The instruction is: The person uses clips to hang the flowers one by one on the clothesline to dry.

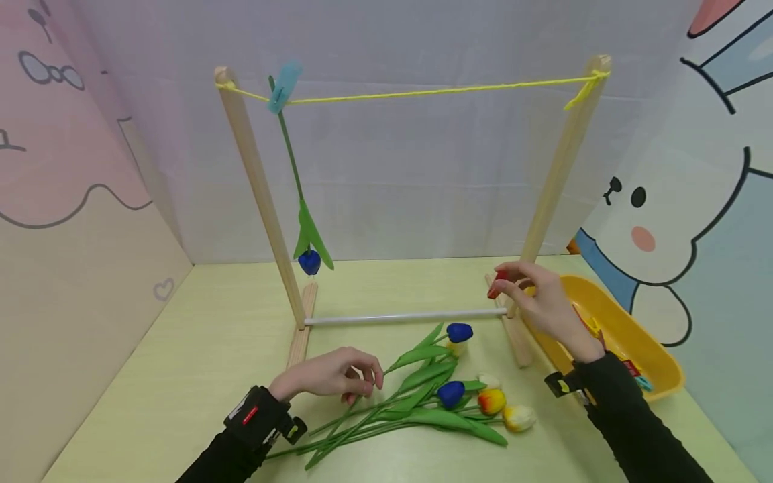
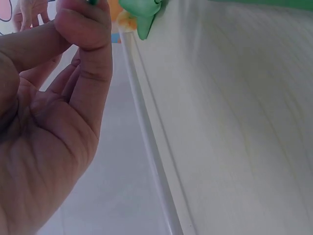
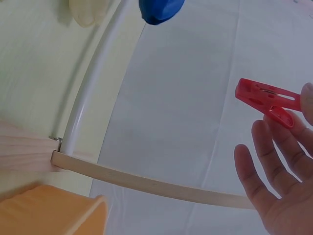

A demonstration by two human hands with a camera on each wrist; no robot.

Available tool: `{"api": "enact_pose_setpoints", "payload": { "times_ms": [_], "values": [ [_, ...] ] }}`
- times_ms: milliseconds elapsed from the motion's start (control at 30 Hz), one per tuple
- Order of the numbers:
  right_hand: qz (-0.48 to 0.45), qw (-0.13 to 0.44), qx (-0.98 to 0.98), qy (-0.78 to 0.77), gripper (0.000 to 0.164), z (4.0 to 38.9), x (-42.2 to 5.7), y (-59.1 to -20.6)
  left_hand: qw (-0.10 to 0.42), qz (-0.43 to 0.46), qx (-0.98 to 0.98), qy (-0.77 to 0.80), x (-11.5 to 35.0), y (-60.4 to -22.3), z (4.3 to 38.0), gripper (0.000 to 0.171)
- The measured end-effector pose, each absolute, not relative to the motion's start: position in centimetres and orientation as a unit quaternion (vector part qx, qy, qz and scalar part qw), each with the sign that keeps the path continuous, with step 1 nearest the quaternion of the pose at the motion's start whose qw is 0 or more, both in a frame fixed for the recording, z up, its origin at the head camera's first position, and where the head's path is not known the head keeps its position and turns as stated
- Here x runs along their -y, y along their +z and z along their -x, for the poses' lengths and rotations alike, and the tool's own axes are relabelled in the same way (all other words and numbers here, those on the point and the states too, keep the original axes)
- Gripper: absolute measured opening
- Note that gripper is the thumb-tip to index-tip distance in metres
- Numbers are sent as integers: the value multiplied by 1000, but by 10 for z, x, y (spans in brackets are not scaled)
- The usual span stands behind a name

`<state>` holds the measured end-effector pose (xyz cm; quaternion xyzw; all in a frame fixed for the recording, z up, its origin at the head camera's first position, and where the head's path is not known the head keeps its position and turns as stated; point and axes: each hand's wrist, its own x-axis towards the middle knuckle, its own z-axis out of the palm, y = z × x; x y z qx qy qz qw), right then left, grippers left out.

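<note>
My right hand (image 1: 543, 302) pinches a red clothespin (image 3: 266, 98) between thumb and forefinger, its other fingers spread in the right wrist view. The left hand (image 1: 335, 376) pinches a green tulip stem at its fingertips; only a bit of green shows there in the left wrist view. That stem appears to lead to the upper blue tulip (image 1: 460, 333). Beside it on the table lie another blue tulip (image 1: 451, 394), an orange-yellow tulip (image 1: 492, 401) and pale tulips (image 1: 519, 418), stems toward the left. A blue tulip (image 1: 310, 261) hangs head down from a light blue clothespin (image 1: 285, 87).
A yellow string (image 1: 423, 92) is tied between two wooden posts (image 1: 253, 181), joined low down by a white rod (image 1: 404, 316). At the right stands a yellow basket (image 1: 655, 342) with more clothespins inside. A pale cloth backs the table, with cartoon panels at both sides.
</note>
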<state>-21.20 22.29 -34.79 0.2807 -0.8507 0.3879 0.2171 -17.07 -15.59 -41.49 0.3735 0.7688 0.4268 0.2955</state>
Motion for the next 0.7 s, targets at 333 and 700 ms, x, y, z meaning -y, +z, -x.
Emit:
{"api": "enact_pose_setpoints", "payload": {
  "times_ms": [333,700],
  "values": [
    [-272,246,849,381,22,213,-229,-340,291,-366,-740,483,158,-400,168,29],
    [-322,291,807,400,29,221,-222,-321,257,-334,-721,551,156,-383,164,32]
  ]
}}
